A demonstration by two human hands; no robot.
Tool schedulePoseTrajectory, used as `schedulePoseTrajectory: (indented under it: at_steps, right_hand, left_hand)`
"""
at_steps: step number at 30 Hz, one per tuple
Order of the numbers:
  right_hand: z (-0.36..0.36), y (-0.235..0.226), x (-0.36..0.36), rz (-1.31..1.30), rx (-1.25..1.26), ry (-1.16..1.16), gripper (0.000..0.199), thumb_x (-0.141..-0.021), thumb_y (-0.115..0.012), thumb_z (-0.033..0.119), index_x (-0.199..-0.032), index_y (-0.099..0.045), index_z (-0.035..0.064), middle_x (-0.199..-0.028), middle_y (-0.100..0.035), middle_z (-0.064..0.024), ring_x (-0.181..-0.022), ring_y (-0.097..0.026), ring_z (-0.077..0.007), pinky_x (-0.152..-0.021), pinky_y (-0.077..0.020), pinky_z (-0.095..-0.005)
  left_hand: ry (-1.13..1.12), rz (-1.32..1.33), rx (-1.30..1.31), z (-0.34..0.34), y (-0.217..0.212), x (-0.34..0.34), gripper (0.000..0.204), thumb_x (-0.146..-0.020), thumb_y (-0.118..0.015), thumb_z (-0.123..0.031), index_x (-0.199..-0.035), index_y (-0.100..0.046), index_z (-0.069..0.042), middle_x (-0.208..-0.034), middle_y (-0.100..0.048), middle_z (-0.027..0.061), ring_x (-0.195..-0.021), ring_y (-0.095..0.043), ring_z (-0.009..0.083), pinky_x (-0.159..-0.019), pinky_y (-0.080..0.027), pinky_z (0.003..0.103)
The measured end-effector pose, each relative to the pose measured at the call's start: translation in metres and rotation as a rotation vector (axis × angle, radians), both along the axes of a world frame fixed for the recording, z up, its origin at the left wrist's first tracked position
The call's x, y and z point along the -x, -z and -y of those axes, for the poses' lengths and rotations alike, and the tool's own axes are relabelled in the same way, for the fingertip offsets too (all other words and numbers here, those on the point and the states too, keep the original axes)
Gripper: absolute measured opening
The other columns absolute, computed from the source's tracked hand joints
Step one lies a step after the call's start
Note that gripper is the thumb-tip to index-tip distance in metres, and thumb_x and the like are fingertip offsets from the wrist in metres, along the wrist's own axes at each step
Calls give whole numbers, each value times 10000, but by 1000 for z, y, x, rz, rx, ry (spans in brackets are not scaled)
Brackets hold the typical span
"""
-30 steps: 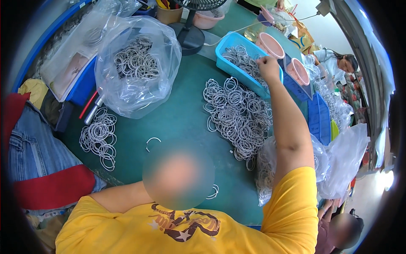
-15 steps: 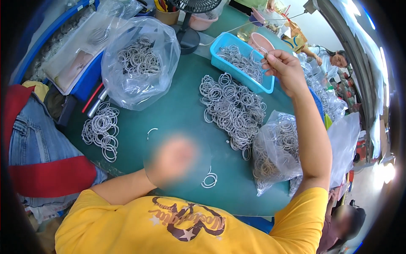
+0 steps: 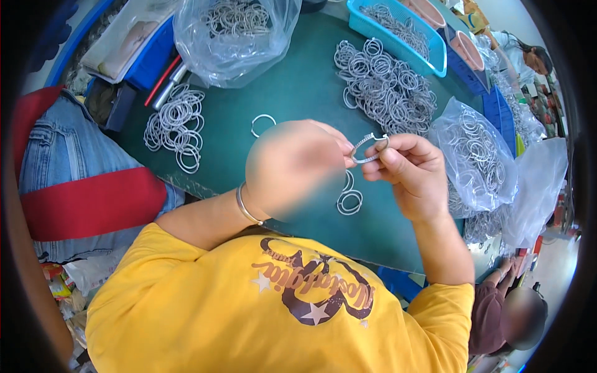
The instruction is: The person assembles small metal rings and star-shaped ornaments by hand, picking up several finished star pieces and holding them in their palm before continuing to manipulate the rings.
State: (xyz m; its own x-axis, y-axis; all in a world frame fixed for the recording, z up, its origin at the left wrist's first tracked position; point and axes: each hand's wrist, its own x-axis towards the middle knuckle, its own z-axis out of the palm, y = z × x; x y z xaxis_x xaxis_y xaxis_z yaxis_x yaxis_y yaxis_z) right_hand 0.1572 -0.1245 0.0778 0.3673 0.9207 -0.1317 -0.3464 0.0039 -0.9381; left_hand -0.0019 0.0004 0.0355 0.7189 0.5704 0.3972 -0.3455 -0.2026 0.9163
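In front of my chest, a silver metal ring (image 3: 356, 156) with a ridged upper edge is held between my two hands. My right hand (image 3: 407, 168) pinches its right side between thumb and fingers. The fingertips of my left hand (image 3: 298, 165) close on its left side; most of that hand is blurred, and a bangle circles its wrist. Just beyond the left hand lies a thin open ring (image 3: 263, 116). Some loose rings (image 3: 349, 202) lie on the green table below the held ring, partly hidden by the left hand.
A large heap of rings (image 3: 388, 87) lies beyond my right hand, below a light blue basket (image 3: 438, 62). Bagged rings (image 3: 479, 149) stand at right. At left are a smaller ring pile (image 3: 177, 127), a red rod (image 3: 163, 81) and a clear bag (image 3: 230, 68). Other people sit at right.
My right hand has come down from the basket to meet my left, which has moved right and slightly up. Both now grip the ring. The whole view has shifted.
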Motion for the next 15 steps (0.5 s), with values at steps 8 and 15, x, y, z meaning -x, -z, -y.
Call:
schedulePoseTrajectory:
  at_steps: [8, 15]
  right_hand:
    - [-2, 47, 24, -29, -130, 150, 84, -847, -595, -31, -928, -613, -48, -894, -658, -166, -758, -674, -209, -682, -578, -304]
    - [-3, 60, 33, -53, -154, 162, 139, -836, -604, -41, -973, -596, -63, -888, -655, -154, -743, -665, -196, -665, -575, -295]
  left_hand:
    - [-173, 34, -507, -10, 3, 9, 141, -734, -687, -15, -872, -657, -21, -873, -665, 104, -766, -651, 219, -653, -527, 285]
    - [-171, -39, -499, -7, 0, 8, 157, -758, -685, -30, -910, -657, -1, -861, -667, 103, -748, -660, 192, -649, -533, 266]
